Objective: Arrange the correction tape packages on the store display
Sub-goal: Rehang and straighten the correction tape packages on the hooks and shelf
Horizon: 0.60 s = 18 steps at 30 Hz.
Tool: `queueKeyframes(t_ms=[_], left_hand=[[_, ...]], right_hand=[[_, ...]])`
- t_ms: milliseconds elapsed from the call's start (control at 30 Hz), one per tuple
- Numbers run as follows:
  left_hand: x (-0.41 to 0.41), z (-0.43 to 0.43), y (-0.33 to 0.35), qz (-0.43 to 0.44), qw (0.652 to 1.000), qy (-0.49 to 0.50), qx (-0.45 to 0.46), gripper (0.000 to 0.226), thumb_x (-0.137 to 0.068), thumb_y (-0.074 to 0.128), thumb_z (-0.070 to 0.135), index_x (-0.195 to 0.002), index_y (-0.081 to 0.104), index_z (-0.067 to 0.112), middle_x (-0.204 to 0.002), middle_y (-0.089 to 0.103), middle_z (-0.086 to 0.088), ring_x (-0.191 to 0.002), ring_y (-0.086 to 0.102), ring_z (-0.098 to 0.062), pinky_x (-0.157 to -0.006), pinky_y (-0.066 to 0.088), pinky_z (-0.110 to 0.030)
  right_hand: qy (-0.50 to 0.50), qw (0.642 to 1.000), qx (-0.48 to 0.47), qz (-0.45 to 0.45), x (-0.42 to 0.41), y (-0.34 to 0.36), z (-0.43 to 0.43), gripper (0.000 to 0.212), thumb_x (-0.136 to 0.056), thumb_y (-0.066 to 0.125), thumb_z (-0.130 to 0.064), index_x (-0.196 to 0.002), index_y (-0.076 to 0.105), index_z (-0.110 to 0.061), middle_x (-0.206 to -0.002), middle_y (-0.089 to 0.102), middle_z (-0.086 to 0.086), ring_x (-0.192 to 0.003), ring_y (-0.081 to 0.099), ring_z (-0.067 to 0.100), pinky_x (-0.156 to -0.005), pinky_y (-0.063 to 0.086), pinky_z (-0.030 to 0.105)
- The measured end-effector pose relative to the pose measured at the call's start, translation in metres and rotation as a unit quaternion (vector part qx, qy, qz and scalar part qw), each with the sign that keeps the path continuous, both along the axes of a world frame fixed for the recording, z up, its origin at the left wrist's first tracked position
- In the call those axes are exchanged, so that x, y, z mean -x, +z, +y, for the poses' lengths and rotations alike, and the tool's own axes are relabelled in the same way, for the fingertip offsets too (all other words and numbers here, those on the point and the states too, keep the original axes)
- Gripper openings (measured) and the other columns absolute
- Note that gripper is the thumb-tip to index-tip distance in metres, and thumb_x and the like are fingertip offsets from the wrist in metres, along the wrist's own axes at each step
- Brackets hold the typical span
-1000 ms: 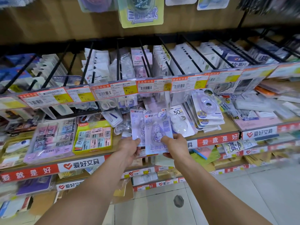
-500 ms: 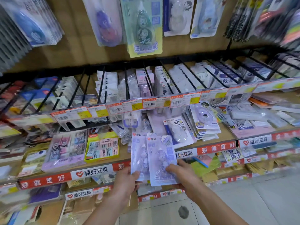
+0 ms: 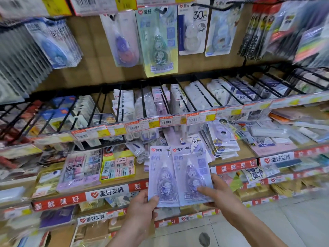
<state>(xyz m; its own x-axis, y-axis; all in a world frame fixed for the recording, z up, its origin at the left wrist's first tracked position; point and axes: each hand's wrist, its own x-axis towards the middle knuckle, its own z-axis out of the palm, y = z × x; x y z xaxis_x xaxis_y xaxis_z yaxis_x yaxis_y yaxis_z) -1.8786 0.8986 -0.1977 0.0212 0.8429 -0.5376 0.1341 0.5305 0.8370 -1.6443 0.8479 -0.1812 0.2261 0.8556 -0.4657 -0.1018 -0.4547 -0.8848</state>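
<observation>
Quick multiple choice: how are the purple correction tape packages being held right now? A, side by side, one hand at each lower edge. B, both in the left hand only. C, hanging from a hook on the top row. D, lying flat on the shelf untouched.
A: the left hand grips the bottom of the left purple package and the right hand holds the right purple package, in front of the shelf.

The red shelf strip (image 3: pixel 58 201) reads "爱就是好" beside "爱好文具", a hanging white package (image 3: pixel 193 31) shows "30m", and the held purple packages (image 3: pixel 179 177) carry "爱好".
</observation>
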Motion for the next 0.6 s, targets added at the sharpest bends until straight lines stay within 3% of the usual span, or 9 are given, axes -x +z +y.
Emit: queueKeyframes(t_ms=[100,167,233,367,467,600], left_hand=[[-0.001,-0.003,0.019,-0.009,1.000,-0.018,-0.018,0.011,-0.094,0.063,0.004,-0.096,0.069,0.013,-0.085,0.076,-0.004,-0.079,0.069,-0.025,-0.065,0.054,-0.036],[0.000,-0.005,0.029,-0.007,0.999,-0.035,-0.032,0.012,-0.094,0.063,0.005,-0.098,0.069,0.014,-0.086,0.077,-0.002,-0.081,0.071,-0.024,-0.072,0.057,-0.039],[0.000,-0.007,0.040,-0.010,0.998,-0.040,-0.048,0.010,-0.094,0.064,0.005,-0.098,0.069,0.012,-0.083,0.077,-0.004,-0.069,0.065,-0.020,-0.059,0.052,-0.031],[0.000,-0.007,0.070,-0.024,0.996,-0.035,-0.082,0.009,-0.095,0.063,0.004,-0.100,0.068,0.008,-0.073,0.073,-0.003,-0.053,0.057,-0.016,-0.050,0.043,-0.026],[0.001,0.002,0.089,-0.019,0.994,-0.030,-0.105,0.010,-0.096,0.062,0.009,-0.100,0.068,0.016,-0.091,0.076,-0.005,-0.068,0.065,-0.017,-0.059,0.050,-0.029],[0.001,0.022,0.107,-0.006,0.989,-0.017,-0.146,0.011,-0.095,0.063,0.010,-0.100,0.068,0.018,-0.089,0.077,0.003,-0.084,0.070,-0.023,-0.076,0.053,-0.038]], right_hand=[[-0.006,1.000,-0.028,-0.001,-0.003,0.014,-0.003,0.034,-0.091,0.072,-0.004,-0.121,0.067,-0.020,-0.111,0.079,-0.001,-0.103,0.075,0.022,-0.096,0.057,0.051],[-0.014,0.999,-0.048,-0.003,-0.004,0.024,-0.004,0.034,-0.085,0.076,-0.008,-0.117,0.068,-0.020,-0.109,0.079,0.001,-0.103,0.075,0.024,-0.097,0.056,0.051],[-0.017,0.998,-0.063,-0.012,-0.004,0.037,-0.006,0.036,-0.078,0.075,-0.016,-0.113,0.070,-0.021,-0.107,0.079,0.001,-0.099,0.075,0.022,-0.094,0.057,0.046],[-0.013,0.995,-0.098,-0.034,-0.005,0.060,0.001,0.025,-0.093,0.068,-0.005,-0.114,0.068,-0.018,-0.104,0.079,-0.001,-0.097,0.075,0.023,-0.093,0.058,0.049],[-0.012,0.990,-0.134,-0.042,-0.003,0.080,0.013,0.024,-0.093,0.072,-0.012,-0.116,0.065,-0.018,-0.106,0.079,-0.001,-0.098,0.075,0.022,-0.092,0.058,0.049],[-0.017,0.982,-0.181,-0.048,0.005,0.103,0.032,0.025,-0.091,0.078,-0.021,-0.111,0.064,-0.017,-0.102,0.078,-0.001,-0.093,0.076,0.020,-0.084,0.059,0.042]])
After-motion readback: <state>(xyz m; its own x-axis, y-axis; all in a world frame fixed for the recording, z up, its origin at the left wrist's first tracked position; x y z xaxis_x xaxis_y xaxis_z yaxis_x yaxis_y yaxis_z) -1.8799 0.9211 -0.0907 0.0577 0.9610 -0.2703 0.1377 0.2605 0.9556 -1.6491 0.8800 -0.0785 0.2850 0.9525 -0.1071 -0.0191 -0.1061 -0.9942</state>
